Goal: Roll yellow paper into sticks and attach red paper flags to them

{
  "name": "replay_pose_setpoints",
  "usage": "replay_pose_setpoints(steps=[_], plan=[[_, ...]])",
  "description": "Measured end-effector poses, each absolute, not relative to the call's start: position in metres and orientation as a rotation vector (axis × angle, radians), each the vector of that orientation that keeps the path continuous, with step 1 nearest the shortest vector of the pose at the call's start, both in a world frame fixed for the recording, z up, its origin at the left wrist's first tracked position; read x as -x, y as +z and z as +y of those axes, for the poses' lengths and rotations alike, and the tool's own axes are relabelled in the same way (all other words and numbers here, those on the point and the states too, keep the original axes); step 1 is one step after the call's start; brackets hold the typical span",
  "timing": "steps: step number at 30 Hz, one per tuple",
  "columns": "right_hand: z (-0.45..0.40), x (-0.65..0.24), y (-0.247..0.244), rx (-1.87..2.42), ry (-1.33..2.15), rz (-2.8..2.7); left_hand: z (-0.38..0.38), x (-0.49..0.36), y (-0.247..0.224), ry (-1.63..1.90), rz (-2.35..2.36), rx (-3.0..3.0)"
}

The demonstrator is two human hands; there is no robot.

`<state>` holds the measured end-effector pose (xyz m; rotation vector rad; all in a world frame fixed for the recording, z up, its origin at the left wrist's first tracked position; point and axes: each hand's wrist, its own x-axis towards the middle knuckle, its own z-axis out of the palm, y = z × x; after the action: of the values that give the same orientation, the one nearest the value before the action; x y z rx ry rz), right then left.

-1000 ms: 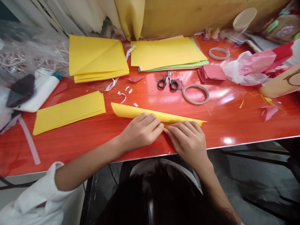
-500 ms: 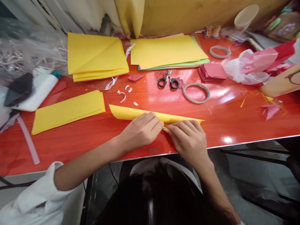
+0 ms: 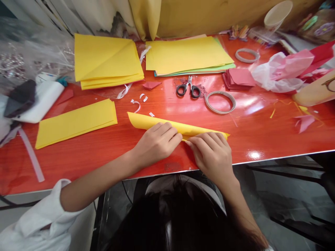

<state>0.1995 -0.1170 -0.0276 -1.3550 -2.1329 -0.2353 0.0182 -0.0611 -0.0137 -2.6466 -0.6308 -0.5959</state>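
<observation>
A sheet of yellow paper, curled into a loose roll, lies across the front of the red table between my hands. My left hand is closed over the middle of its near edge, fingers bent and thumb tucked beneath. My right hand pinches the same edge farther right, its fingertips almost meeting the left ones. Both hands cover part of the roll, so the fold under them is hidden. Beyond the roll sit black-handled scissors, slightly spread, and a tape roll.
Folded yellow strips lie to the left. Behind are a yellow paper stack and a second stack with green sheets below. Red paper pieces, another tape roll and pink-white tissue are on the right. White scraps dot the middle.
The left end of the yellow roll has shifted a little right and away from me, so the roll slants more. Both hands keep their grip, with only slight movement.
</observation>
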Motion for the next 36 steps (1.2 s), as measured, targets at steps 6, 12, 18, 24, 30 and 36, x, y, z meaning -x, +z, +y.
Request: replay_pose_setpoints(steps=[6,12,18,24,30,36], plan=[[-0.1155,-0.2001,-0.0274,1.317,-0.223,-2.154,-0.0613,-0.018,-0.0154,-0.651,-0.572,2.693],[-0.1158,-0.2,-0.0292,1.403,-0.216,-2.108,-0.0596,-0.0177,-0.017,-0.677,-0.674,2.755],[-0.116,-0.2007,-0.0287,1.354,-0.187,-2.154,-0.0588,-0.0168,-0.0193,-0.76,-0.64,2.8],[-0.116,-0.2003,-0.0301,1.397,-0.213,-2.136,-0.0592,-0.0174,-0.0193,-0.673,-0.719,2.871],[-0.1166,-0.2002,-0.0304,1.346,-0.177,-2.142,-0.0603,-0.0189,-0.0184,-0.673,-0.762,2.83],[-0.116,-0.2006,-0.028,1.289,-0.228,-2.166,-0.0611,-0.0198,-0.016,-0.725,-0.765,2.76]])
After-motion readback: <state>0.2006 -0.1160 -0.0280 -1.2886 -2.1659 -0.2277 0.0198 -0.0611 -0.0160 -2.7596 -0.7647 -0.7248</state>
